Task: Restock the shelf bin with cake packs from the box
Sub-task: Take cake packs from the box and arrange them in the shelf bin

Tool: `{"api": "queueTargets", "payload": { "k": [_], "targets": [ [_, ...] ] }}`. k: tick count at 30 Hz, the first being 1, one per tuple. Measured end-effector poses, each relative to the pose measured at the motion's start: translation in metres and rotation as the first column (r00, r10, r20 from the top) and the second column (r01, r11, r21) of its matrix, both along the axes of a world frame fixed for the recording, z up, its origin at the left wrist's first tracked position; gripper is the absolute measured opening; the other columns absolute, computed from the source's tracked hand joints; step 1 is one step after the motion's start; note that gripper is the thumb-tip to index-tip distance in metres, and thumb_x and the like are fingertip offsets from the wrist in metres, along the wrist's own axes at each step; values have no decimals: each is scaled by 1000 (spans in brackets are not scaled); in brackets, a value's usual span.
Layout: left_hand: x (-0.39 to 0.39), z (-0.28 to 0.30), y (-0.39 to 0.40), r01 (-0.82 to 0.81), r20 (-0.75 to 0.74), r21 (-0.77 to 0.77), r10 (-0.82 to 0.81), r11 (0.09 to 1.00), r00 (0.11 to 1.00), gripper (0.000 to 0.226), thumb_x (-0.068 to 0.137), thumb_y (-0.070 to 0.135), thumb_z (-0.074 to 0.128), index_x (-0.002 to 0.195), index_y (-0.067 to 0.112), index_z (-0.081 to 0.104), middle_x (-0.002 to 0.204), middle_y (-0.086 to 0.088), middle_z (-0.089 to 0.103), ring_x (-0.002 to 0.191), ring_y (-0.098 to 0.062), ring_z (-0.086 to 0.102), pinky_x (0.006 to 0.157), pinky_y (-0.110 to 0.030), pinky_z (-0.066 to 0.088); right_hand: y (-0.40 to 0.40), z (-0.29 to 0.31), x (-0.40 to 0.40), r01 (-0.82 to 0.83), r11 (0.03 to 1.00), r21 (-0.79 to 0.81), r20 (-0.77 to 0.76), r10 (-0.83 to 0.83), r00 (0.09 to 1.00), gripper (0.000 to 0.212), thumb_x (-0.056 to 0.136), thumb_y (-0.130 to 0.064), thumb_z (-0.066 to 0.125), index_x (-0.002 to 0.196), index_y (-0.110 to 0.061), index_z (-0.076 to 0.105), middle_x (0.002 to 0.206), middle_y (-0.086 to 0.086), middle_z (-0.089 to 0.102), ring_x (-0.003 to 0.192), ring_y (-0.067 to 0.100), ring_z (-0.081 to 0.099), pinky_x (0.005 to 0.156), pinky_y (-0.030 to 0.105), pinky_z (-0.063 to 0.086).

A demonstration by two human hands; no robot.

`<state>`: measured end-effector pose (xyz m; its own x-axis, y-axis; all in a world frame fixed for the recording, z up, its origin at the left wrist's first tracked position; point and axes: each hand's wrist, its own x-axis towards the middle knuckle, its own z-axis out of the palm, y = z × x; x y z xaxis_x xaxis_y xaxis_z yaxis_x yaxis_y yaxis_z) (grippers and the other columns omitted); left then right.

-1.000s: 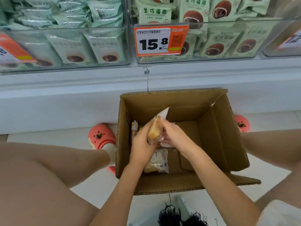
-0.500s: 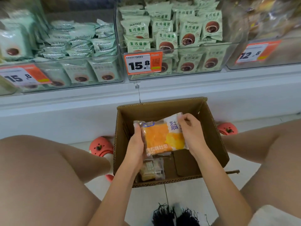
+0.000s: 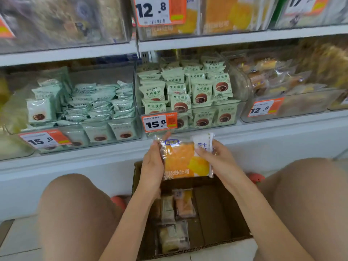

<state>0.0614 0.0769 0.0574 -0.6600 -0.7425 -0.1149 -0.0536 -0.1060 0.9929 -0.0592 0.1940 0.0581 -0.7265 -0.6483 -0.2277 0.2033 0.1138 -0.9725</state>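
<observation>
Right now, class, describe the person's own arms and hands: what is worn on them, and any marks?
Both arms are bare from wrist to as far up as the view shows: no sleeves. The left hand and right hand wear no gloves; no rings, watch or bracelets show. Nails look short and unpainted.

So the box (image 3: 216,213) sits on the floor between the person's knees, right in front of the bottom shelf, with a few packs (image 3: 176,221) lying along its left side. A cake pack (image 3: 185,159) is up above the box, left hand (image 3: 152,164) on its left edge, right hand (image 3: 216,159) on its right. Behind that there's a row of bins, and another bin (image 3: 197,17) sits one shelf higher.
</observation>
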Motion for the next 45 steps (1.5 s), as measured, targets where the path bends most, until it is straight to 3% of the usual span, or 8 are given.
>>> {"api": "queueTargets", "payload": {
  "k": [6,11,14,20,29,39,43,45],
  "targets": [
    [-52,132,-40,-79,-220,-500,-38,862,975,37,98,53,30,116,38,59,95,-2,70,91,-10,67,76,-30,54,-13,137,-68,166,929,-330,-192,-239,952,35,64,-33,75,97,-22,69,89,-4,74,84,12,69,75,33,56],
    [-113,221,-99,-297,-280,-951,167,85,945,49,97,36,32,136,12,50,139,-12,51,132,-28,42,105,-41,37,-31,261,-139,227,811,-540,-366,-469,804,9,87,-17,65,96,-16,63,75,-11,70,62,-2,65,51,14,49],
    [-153,262,-127,-242,-265,-963,261,-119,928,55,96,35,31,144,10,38,149,-16,37,140,-32,29,112,-52,26,-60,310,-177,246,761,-601,-433,-569,699,10,87,-12,66,95,-16,63,76,-13,69,62,-6,63,57,14,51],
    [-187,274,-143,-70,-147,-980,433,-188,889,65,96,55,18,151,21,25,154,-10,30,143,-30,25,115,-57,8,-120,345,-242,350,742,-572,-532,-660,530,30,87,-23,67,110,-8,56,96,-1,62,78,6,58,65,18,45],
    [-186,272,-143,-63,-153,-975,439,-212,885,63,96,54,25,149,20,31,147,-12,42,139,-30,33,114,-55,12,-186,350,-289,145,970,-197,-577,-234,782,53,85,-30,68,130,-7,50,126,12,59,112,30,59,90,42,52],
    [-187,272,-146,-13,-99,-982,451,-191,887,63,96,53,23,149,20,29,148,-12,40,140,-30,31,114,-55,11,-186,341,-279,467,880,82,-674,-297,676,85,84,-40,67,144,-7,17,148,18,31,131,38,38,103,48,41],
    [-179,278,-145,-77,-112,-991,361,-110,926,63,96,55,14,152,25,14,158,-8,19,147,-24,12,118,-47,-1,-171,349,-228,502,820,-277,-796,-488,358,51,91,-28,60,131,-7,36,135,16,39,127,31,34,101,38,34],
    [-165,286,-149,-236,-217,-972,409,-3,887,64,97,52,16,152,19,14,159,-9,14,147,-24,8,118,-44,0,-163,348,-192,299,874,-383,-761,-482,434,42,95,-26,52,132,-11,38,130,10,45,123,23,42,98,32,37]
  ]
}}
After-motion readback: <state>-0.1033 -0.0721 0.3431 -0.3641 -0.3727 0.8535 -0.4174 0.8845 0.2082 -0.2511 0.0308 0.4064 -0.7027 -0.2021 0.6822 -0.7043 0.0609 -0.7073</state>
